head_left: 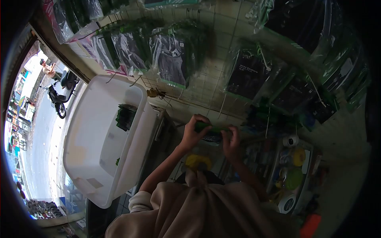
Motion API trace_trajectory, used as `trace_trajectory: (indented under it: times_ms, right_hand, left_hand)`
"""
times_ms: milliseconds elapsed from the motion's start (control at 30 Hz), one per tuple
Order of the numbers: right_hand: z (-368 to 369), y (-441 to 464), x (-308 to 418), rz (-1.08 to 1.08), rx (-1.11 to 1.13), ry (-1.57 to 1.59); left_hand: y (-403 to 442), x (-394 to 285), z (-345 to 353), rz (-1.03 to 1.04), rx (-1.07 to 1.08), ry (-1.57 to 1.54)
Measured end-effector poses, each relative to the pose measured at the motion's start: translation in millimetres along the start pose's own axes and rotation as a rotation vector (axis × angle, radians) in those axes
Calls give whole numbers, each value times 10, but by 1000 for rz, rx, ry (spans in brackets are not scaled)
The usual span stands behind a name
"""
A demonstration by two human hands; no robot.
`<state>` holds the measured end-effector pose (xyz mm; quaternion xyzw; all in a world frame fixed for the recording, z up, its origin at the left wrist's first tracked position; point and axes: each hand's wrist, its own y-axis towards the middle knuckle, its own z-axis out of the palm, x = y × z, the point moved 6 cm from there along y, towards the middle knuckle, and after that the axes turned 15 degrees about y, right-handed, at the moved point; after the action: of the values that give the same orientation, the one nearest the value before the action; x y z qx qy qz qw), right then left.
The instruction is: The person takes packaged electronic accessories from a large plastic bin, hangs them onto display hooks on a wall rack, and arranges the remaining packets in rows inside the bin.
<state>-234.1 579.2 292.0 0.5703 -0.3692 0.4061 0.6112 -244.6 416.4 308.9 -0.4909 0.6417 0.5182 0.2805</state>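
In front of my body, both hands grip a green-and-black packet (213, 129), apparently in clear plastic like those on the wall. My left hand (194, 130) is closed on its left end, thumb towards the middle. At the other end my right hand (231, 140) pinches it between thumb and fingers. Dark printing with pale letters shows below the green edge, too dim to read. Left of my hands, a white plastic tub (85, 135) holds a small stack of similar green-and-dark packets (126, 116).
Packaged accessories (170, 57) hang from hooks on the wall grid ahead, with more dark packets (248, 73) at the right. A case with round containers (293, 178) stands to my right. Beyond the opening at left are a street, a motorbike (59, 97) and a person (49, 69).
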Motion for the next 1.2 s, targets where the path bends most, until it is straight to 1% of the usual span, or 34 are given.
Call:
trace_trajectory:
  times_ms: [33, 67, 100, 133, 167, 200, 233, 267, 300, 333, 367, 400, 433, 467, 500, 533, 567, 633, 667, 733, 767, 833, 867, 933, 1000, 1067, 1133, 1167, 1200]
  right_hand:
    - [-45, 32, -6, -22, -26, -31]
    - [-74, 70, -37, -17, -34, -32]
    - [-104, 109, -103, 27, -48, -1]
    - [-124, 155, -170, 70, -62, 31]
    - [-136, 211, -208, 74, -66, 30]
    - [-131, 270, -231, 56, -50, 1]
    - [-122, 327, -256, 35, -32, -27]
    - [-121, 384, -296, 35, -29, -27]
    - [-135, 447, -342, 37, -56, -106]
    - [-146, 522, -397, 37, -84, -185]
    - [-143, 598, -498, 30, -81, -184]
    - [-182, 683, -580, -51, -137, -225]
    - [-216, 766, -606, -129, -195, -266]
    - [-244, 847, -677, -130, -193, -269]
    - [-301, 939, -844, 80, -191, -363]
    - [-356, 995, -990, 286, -189, -455]
    - [-354, 1053, -1044, 280, -188, -459]
    - [-303, 1159, -806, -254, -316, -449]
    - [-312, 1196, -829, -260, -318, -446]
    - [-352, 1242, -880, -165, -310, -346]
    - [-370, 1250, -898, -133, -306, -314]
    - [-350, 1205, -858, -248, -268, -392]
    - [-333, 1109, -867, -245, -255, -390]
    - [-406, 765, -1129, 180, -341, -169]
    - [-292, 279, -1191, 93, -299, -170]
    - [-65, -299, -1475, 89, -9, -332]
    - [330, -778, -1728, 260, 296, -196]
    - [589, -870, -1678, 263, 367, -174]
    - [906, -963, -1544, 327, 469, -89]
  left_hand:
    - [9, 49, 73, -5, 8, 0]
    - [23, 108, 103, -14, -50, -62]
    - [46, 147, 117, -23, -109, -123]
    - [76, 180, 156, -24, -102, -124]
    - [97, 241, 177, -67, -125, -147]
    - [117, 298, 193, -112, -149, -170]
    - [155, 336, 227, -116, -150, -171]
    - [215, 368, 240, -105, -197, -173]
    - [284, 410, 250, -90, -244, -174]
    - [357, 470, 276, -84, -249, -175]
    - [433, 498, 289, -50, -259, -34]
    - [526, 510, 306, -16, -271, 106]
    - [644, 500, 322, -11, -276, 104]
    - [741, 443, 338, 44, -307, 234]
    - [808, 400, 376, 97, -337, 363]
    - [870, 428, 425, 74, -337, 363]
    - [913, 427, 482, 77, -342, 358]
    - [1007, 511, 547, 11, -392, 399]
    - [1046, 548, 559, 18, -394, 400]
    - [1103, 607, 626, 18, -308, 430]
    - [1100, 637, 639, 15, -310, 428]
    - [1087, 615, 612, 43, -277, 266]
    - [1001, 608, 558, 33, -286, 269]
    - [704, 586, 423, -30, -238, 243]
    - [239, 750, 278, -50, -145, 332]
    - [-379, 1024, 104, -165, -92, 304]
    - [-1022, 1209, -192, -294, -110, 359]
    - [-1283, 1204, -390, -334, -169, 381]
    - [-1550, 1207, -603, -419, -232, 410]
